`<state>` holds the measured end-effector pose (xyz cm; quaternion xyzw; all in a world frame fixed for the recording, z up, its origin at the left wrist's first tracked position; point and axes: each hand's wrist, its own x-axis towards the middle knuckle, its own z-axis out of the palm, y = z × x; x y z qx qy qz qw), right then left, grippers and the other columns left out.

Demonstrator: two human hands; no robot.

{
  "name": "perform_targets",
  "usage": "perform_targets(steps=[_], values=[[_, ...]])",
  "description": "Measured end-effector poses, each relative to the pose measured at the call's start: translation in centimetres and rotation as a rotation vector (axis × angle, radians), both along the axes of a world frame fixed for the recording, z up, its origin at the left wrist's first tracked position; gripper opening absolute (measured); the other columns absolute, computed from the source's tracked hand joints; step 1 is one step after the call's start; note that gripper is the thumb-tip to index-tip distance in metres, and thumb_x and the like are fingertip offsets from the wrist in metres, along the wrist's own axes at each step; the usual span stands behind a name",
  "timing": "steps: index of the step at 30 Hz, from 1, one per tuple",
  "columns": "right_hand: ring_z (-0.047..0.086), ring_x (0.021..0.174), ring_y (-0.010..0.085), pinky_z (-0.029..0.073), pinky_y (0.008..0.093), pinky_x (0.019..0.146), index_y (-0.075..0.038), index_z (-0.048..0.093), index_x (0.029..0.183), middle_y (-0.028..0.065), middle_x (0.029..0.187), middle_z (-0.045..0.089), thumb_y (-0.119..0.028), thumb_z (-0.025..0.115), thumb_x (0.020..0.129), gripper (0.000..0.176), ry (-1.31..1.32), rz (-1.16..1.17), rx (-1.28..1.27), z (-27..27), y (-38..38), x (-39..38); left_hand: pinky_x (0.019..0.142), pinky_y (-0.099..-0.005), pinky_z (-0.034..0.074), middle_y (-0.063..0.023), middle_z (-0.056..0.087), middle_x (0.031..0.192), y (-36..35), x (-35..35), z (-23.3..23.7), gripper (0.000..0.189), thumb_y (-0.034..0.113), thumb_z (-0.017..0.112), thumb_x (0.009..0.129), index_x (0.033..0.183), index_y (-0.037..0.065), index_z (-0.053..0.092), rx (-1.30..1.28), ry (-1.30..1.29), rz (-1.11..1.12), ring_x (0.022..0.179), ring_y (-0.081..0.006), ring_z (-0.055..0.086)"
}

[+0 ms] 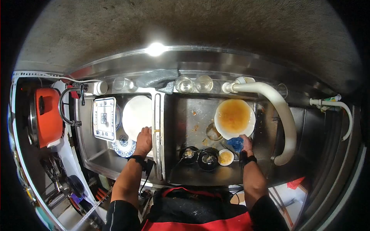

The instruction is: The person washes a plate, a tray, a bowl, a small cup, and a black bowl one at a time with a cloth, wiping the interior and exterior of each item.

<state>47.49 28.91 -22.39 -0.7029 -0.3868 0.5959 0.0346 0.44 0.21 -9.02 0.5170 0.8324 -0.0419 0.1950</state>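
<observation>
In the left basin, my left hand (143, 141) is closed on the lower right edge of a plain white plate (135, 113); its thumb is hard to see. Beside that plate are a square blue-patterned plate (104, 119) and, lower down, a round blue-and-white plate (125, 146). Over the right basin, my right hand (247, 145) is closed on a blue scrubbing cloth (235, 144). The cloth is at the lower rim of a white dish (251, 125) with orange-brown liquid in it. Left of the cloth sits a small white bowl (226, 157) with yellowish scraps.
Two small black bowls (207, 159) with scraps stand low in the right basin (181, 115). A thick white pipe (283, 111) arches over its right side. Glasses (204, 83) and a grey cloth (160, 79) line the back ledge. A curved faucet (63, 106) reaches over the left basin.
</observation>
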Motion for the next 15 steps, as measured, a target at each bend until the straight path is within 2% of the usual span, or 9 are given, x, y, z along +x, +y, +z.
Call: perform_targets(steps=[2, 4, 6, 7, 8, 10, 12, 14, 15], values=[[0.062, 0.080, 0.0174, 0.051, 0.0310, 0.076, -0.012, 0.070, 0.093, 0.0015, 0.087, 0.066, -0.030, 0.062, 0.085, 0.022, 0.336, -0.435, -0.224, 0.7, -0.6, -1.2, 0.087, -0.0431, 0.049, -0.0174, 0.055, 0.102, -0.2, -0.3, -0.2, 0.026, 0.006, 0.052, 0.085, 0.109, -0.002, 0.056, -0.025, -0.016, 0.018, 0.102, -0.0343, 0.054], [0.062, 0.080, 0.0177, 0.051, 0.0332, 0.075, -0.014, 0.066, 0.092, 0.0022, 0.087, 0.064, -0.030, 0.062, 0.085, 0.018, 0.357, -0.392, -0.188, 1.7, -0.5, -1.7, 0.089, -0.0419, 0.049, -0.0187, 0.057, 0.107, -0.2, -0.7, -0.1, 0.027, 0.009, 0.055, 0.086, 0.110, -0.001, 0.059, -0.016, -0.063, 0.069, 0.105, -0.0356, 0.055], [0.068, 0.071, 0.0215, 0.057, 0.0366, 0.069, -0.009, 0.066, 0.085, 0.0049, 0.080, 0.068, -0.020, 0.066, 0.080, 0.012, 0.369, -0.509, -0.318, 2.8, -0.2, -1.8, 0.089, -0.0413, 0.050, -0.0194, 0.059, 0.108, -0.4, -1.7, 0.8, 0.028, 0.009, 0.058, 0.085, 0.111, -0.002, 0.060, 0.012, -0.138, 0.067, 0.105, -0.0365, 0.056], [0.068, 0.068, 0.0218, 0.058, 0.0374, 0.067, -0.007, 0.065, 0.084, 0.0061, 0.079, 0.068, -0.018, 0.065, 0.082, 0.011, 0.339, -0.492, -0.162, 6.7, -0.7, -3.5, 0.089, -0.0407, 0.050, -0.0201, 0.060, 0.110, -0.3, -2.2, 1.5, 0.030, 0.009, 0.061, 0.084, 0.112, -0.002, 0.061, 0.027, -0.214, 0.066, 0.105, -0.0375, 0.058], [0.068, 0.066, 0.0218, 0.058, 0.0360, 0.064, -0.006, 0.065, 0.083, 0.0072, 0.079, 0.067, -0.015, 0.063, 0.083, 0.010, 0.275, -0.453, -0.138, 11.0, -0.7, -5.0, 0.089, -0.0407, 0.050, -0.0201, 0.060, 0.110, -0.1, -2.3, 2.4, 0.030, 0.009, 0.061, 0.084, 0.112, -0.002, 0.061, 0.051, -0.205, 0.069, 0.105, -0.0375, 0.058], [0.067, 0.065, 0.0213, 0.058, 0.0356, 0.062, -0.005, 0.065, 0.084, 0.0073, 0.077, 0.066, -0.014, 0.062, 0.083, 0.010, 0.269, -0.401, -0.042, 13.9, -1.5, -4.6, 0.086, -0.0391, 0.052, -0.0211, 0.063, 0.109, 0.2, -2.2, 5.0, 0.032, 0.006, 0.066, 0.082, 0.112, -0.002, 0.062, 0.327, -0.180, 0.301, 0.100, -0.0385, 0.062], [0.067, 0.064, 0.0205, 0.057, 0.0348, 0.060, -0.003, 0.065, 0.086, 0.0074, 0.076, 0.065, -0.014, 0.063, 0.082, 0.011, 0.332, -0.402, -0.050, 19.0, -3.2, -4.9, 0.083, -0.0398, 0.053, -0.0212, 0.063, 0.106, 1.3, -0.6, 9.2, 0.032, 0.004, 0.067, 0.082, 0.112, -0.003, 0.062, 0.480, -0.209, 0.352, 0.096, -0.0380, 0.065], [0.067, 0.063, 0.0201, 0.057, 0.0339, 0.059, -0.003, 0.066, 0.086, 0.0072, 0.077, 0.066, -0.012, 0.064, 0.081, 0.011, 0.268, -0.355, -0.052, 22.6, -5.0, -3.9, 0.081, -0.0391, 0.053, -0.0208, 0.065, 0.102, 2.0, 2.0, 12.8, 0.029, 0.006, 0.067, 0.084, 0.112, -0.003, 0.062, 0.689, -0.459, 0.464, 0.093, -0.0345, 0.066], [0.067, 0.063, 0.0202, 0.057, 0.0335, 0.060, -0.002, 0.067, 0.088, 0.0073, 0.078, 0.067, -0.012, 0.064, 0.080, 0.013, 0.315, -0.326, -0.016, 23.7, -6.0, -3.3, 0.080, -0.0383, 0.053, -0.0207, 0.066, 0.101, 2.3, 3.6, 14.0, 0.028, 0.010, 0.066, 0.087, 0.112, -0.003, 0.062, 0.689, -0.524, 0.467, 0.091, -0.0327, 0.066]])
